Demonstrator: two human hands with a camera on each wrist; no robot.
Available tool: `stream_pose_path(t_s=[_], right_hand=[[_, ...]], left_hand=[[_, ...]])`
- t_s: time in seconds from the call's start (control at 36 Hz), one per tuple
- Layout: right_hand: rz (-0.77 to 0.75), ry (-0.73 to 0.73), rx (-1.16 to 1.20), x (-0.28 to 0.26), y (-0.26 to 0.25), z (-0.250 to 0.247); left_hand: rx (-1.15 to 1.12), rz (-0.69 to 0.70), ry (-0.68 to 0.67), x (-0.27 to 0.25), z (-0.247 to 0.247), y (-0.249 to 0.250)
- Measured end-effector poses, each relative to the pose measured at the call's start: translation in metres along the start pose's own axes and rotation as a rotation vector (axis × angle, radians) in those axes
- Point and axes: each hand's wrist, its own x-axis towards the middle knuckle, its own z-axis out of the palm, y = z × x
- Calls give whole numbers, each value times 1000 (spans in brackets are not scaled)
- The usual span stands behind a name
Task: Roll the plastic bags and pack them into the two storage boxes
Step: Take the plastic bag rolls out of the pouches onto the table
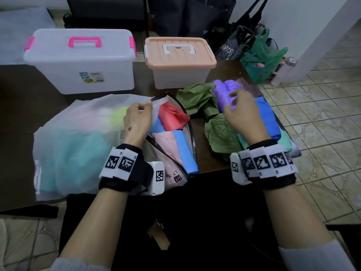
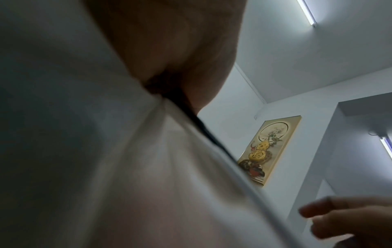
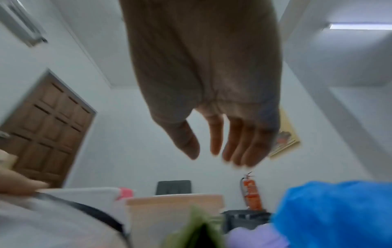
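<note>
Near edge: the zip pouch (image 1: pixel 172 137) of rolled bags overhangs the desk (image 1: pixel 19 106) front; the left hand (image 1: pixel 136 122) pinches its flap, and a tug could likely drag it off.

Mid-desk: the right hand (image 1: pixel 242 114), fingers spread and holding nothing, hovers over loose plastic bags (image 1: pixel 220 98). This pile crowds the right edge; a sweep risks spilling bags to the floor.

Far: both storage boxes (image 1: pixel 82 61) stand lidded, so packing is blocked. Little free room lies between.

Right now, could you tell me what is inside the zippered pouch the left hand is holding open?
Red, pink and blue rolled bags show in the pouch; anything beneath is covered.
</note>
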Motion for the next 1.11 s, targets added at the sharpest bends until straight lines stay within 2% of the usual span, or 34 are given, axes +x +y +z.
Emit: stream_pose_path(t_s=[0.11, 0.17, 0.28, 0.42, 0.5, 0.67, 0.81, 0.92, 1.03, 1.11], right_hand=[[143, -558, 142, -22, -20, 36], [270, -744, 269, -30, -24, 55], [347, -817, 270, -36, -25, 72], [512, -865, 464, -36, -23, 77], [545, -858, 555, -36, -20, 79], [457, -775, 668, -40, -15, 78], [454, -626, 674, -33, -13, 70], [303, -371, 522, -24, -12, 51], [190, -72, 174, -19, -10, 35], [157, 43, -102, -20, -9, 41]], left_hand=[[-4, 13, 23, -3, 0, -5], [-23, 18, 39, -5, 0, -9], [-69, 43, 54, -8, 0, -15], [-80, 75, 75, -11, 2, -18], [-89, 76, 80, -12, 3, -19], [-117, 60, 91, -10, 5, -23], [-130, 28, 91, -9, 6, -24], [-129, 14, 104, -7, 5, -26], [-149, 8, 103, -5, 6, -26], [-162, 9, 108, -4, 6, -26]])
